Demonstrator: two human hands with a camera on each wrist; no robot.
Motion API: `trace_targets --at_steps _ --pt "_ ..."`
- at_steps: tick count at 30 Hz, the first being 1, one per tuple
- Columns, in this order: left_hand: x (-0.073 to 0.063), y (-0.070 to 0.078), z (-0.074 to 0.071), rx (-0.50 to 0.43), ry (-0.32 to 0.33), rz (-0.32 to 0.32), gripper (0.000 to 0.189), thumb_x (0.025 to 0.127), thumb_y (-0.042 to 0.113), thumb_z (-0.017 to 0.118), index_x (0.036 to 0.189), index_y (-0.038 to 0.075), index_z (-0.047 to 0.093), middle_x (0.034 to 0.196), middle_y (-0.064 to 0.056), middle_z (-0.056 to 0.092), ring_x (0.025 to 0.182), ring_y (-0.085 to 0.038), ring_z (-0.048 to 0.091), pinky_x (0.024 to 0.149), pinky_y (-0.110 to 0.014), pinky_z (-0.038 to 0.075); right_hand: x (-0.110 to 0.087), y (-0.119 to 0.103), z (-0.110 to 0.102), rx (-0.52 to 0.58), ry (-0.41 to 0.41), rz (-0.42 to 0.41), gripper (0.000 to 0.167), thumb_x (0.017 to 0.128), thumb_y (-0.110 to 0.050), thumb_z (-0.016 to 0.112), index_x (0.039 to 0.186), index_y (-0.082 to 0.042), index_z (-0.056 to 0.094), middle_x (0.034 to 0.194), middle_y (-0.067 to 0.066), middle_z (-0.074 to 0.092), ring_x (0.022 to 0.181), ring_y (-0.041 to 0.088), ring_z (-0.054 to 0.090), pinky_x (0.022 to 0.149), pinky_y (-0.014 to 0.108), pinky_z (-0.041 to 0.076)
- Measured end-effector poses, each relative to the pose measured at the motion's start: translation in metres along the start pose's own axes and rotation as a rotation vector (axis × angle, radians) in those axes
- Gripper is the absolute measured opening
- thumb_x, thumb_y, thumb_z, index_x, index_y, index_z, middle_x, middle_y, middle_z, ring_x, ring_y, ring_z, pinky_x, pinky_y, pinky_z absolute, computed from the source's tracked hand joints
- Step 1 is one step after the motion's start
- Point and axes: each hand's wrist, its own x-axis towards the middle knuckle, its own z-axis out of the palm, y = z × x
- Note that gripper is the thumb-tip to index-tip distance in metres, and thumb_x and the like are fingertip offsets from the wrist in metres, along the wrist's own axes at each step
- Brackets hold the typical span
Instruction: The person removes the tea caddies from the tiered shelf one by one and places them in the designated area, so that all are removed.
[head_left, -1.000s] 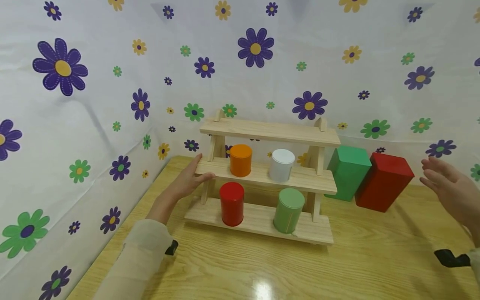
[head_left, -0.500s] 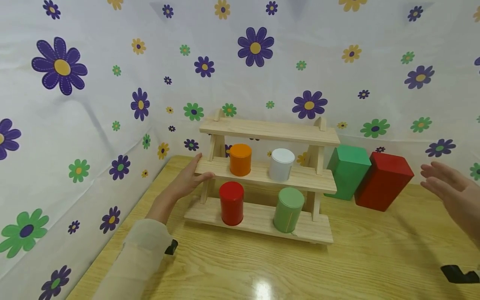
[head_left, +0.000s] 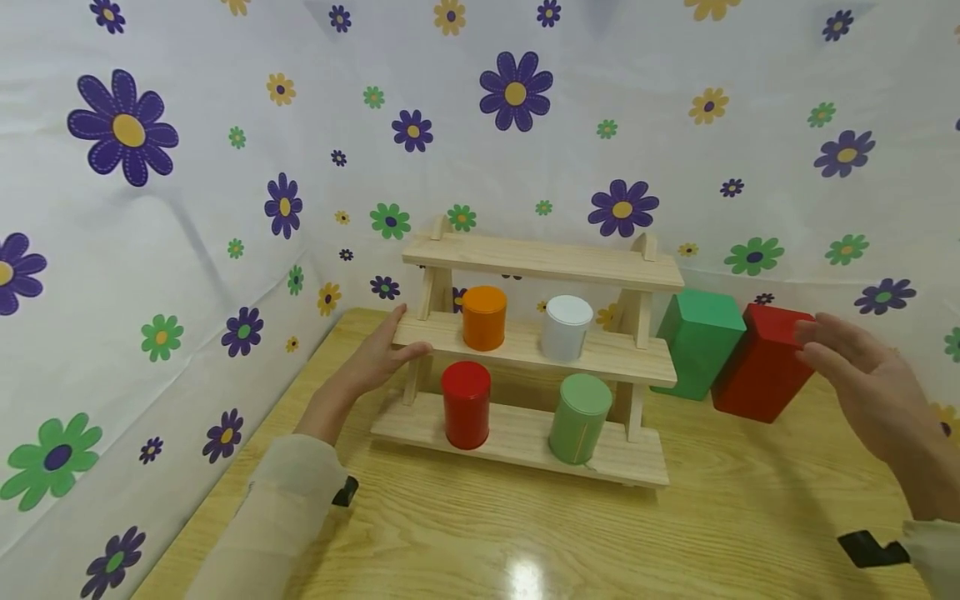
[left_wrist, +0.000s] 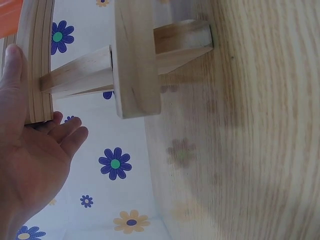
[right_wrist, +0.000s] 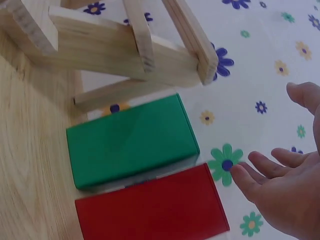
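My left hand [head_left: 372,358] grips the left end of the middle board of a three-tier wooden display stand [head_left: 540,257]. In the left wrist view its thumb [left_wrist: 14,62] lies on the board's upper side, the fingers round the other side. My right hand [head_left: 870,383] is held up, fingers spread and slightly bent, holding nothing. From the head it overlaps the upper right of a red box [head_left: 757,371]; in the right wrist view a gap separates them. A green box [head_left: 697,346] stands between the red box and the stand.
On the middle board stand an orange canister [head_left: 483,321] and a white canister [head_left: 566,329]. The bottom board carries a red canister [head_left: 467,408] and a light green canister [head_left: 579,421]. A flower-patterned cloth [head_left: 330,50] rises behind the wooden table [head_left: 450,533].
My right hand has moved left, from beside the red box to over its right edge in the head view. The left hand keeps its hold on the stand.
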Motion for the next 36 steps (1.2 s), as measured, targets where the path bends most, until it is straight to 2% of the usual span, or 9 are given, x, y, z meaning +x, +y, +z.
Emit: trace_targets --at_steps 3,6,8,10,18,24,27,31,36 --pt "0.000 0.000 0.000 0.003 0.001 0.000 0.104 0.097 0.055 0.066 0.167 0.010 0.004 0.171 -0.017 0.013 0.153 -0.040 0.024 0.123 -0.061 0.018 0.003 -0.010 0.008 -0.022 -0.016 -0.003 0.058 0.110 -0.035 0.050 0.164 -0.026 0.030 0.160 -0.003 0.038 0.147 0.014 0.030 0.123 0.024 0.017" --pt "0.000 0.000 0.000 0.000 0.001 0.001 0.104 0.097 0.055 0.066 0.167 0.009 0.004 0.171 -0.017 0.013 0.153 -0.041 0.024 0.123 -0.061 0.018 0.005 -0.020 0.015 -0.019 -0.045 -0.011 0.052 0.110 -0.036 0.050 0.159 -0.022 0.040 0.149 -0.003 0.044 0.132 0.006 0.037 0.100 0.004 0.032" --pt "0.000 0.000 0.000 -0.003 0.001 0.003 0.104 0.097 0.054 0.067 0.167 0.008 0.004 0.171 -0.018 0.013 0.153 -0.041 0.024 0.123 -0.061 0.018 0.007 -0.026 0.022 0.001 -0.067 -0.015 0.051 0.110 -0.036 0.050 0.158 -0.022 0.042 0.147 -0.004 0.045 0.128 0.004 0.038 0.088 0.002 0.037" --pt "0.000 0.000 0.000 -0.007 0.002 0.005 0.104 0.097 0.053 0.067 0.166 0.008 0.004 0.171 -0.018 0.013 0.153 -0.041 0.023 0.123 -0.060 0.017 0.009 -0.032 0.029 0.015 -0.077 -0.027 0.052 0.110 -0.036 0.050 0.159 -0.021 0.041 0.146 -0.005 0.047 0.126 0.003 0.039 0.085 0.004 0.039" --pt "-0.001 0.000 0.000 -0.014 0.002 0.002 0.104 0.097 0.053 0.066 0.166 0.008 0.003 0.172 -0.018 0.012 0.154 -0.040 0.021 0.124 -0.059 0.017 0.013 -0.056 0.063 0.101 -0.098 -0.078 0.060 0.110 -0.032 0.053 0.162 -0.010 0.032 0.148 -0.002 0.050 0.125 -0.004 0.046 0.099 0.005 0.040" --pt "0.000 0.001 0.000 -0.024 -0.002 0.009 0.105 0.097 0.054 0.067 0.167 0.008 0.003 0.172 -0.017 0.012 0.154 -0.039 0.020 0.124 -0.059 0.016 0.016 -0.071 0.087 0.183 -0.126 -0.078 0.066 0.108 -0.032 0.056 0.162 -0.005 0.029 0.145 -0.004 0.051 0.129 0.001 0.047 0.096 0.007 0.042" --pt "0.000 0.001 0.001 -0.032 -0.002 0.015 0.104 0.097 0.053 0.067 0.167 0.009 0.004 0.172 -0.016 0.012 0.154 -0.039 0.021 0.124 -0.059 0.016 0.017 -0.080 0.100 0.224 -0.130 -0.079 0.066 0.107 -0.031 0.058 0.160 -0.003 0.031 0.148 0.006 0.050 0.131 0.006 0.047 0.096 0.007 0.043" --pt "-0.001 0.002 0.001 -0.032 -0.004 0.012 0.105 0.097 0.054 0.067 0.167 0.009 0.003 0.172 -0.017 0.012 0.155 -0.039 0.020 0.124 -0.059 0.016 0.018 -0.094 0.118 0.278 -0.142 -0.063 0.069 0.106 -0.031 0.061 0.160 -0.001 0.031 0.155 0.020 0.044 0.139 0.023 0.045 0.099 0.009 0.044" --pt "0.000 -0.001 0.001 -0.028 0.002 0.006 0.106 0.096 0.056 0.067 0.166 0.008 0.004 0.172 -0.017 0.011 0.155 -0.039 0.019 0.124 -0.059 0.016 0.022 -0.109 0.138 0.311 -0.152 -0.043 0.072 0.104 -0.033 0.064 0.160 -0.001 0.031 0.155 0.020 0.044 0.143 0.033 0.042 0.100 0.011 0.044"
